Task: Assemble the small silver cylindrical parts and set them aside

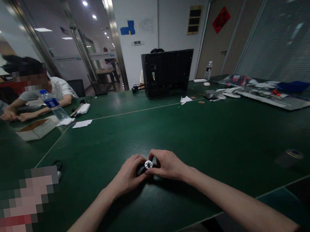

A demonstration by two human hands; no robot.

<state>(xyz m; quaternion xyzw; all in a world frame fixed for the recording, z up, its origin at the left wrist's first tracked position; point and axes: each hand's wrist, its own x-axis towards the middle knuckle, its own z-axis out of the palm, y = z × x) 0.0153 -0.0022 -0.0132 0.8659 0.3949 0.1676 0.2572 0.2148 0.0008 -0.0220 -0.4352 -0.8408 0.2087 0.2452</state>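
Observation:
Near the front middle of the green table [113, 145], my two hands meet around a small round part [148, 164]. It has a white ring face with dark openings and faces up toward me. My left hand [132, 171] curls its fingers and thumb against the left side. From the right, my right hand [166, 164] closes on it, index finger over the far edge and thumb along the near one. Dark shapes show between the fingers, but I cannot tell whether they belong to the part or are shadow.
A short cylinder [292, 156] stands at the right. Further back are a black monitor-like case [167, 72], an open box [37, 129], a water bottle [54, 105] and a board with loose parts [279, 96]. A person [58, 87] sits at the far left. A blurred-out patch covers the lower left.

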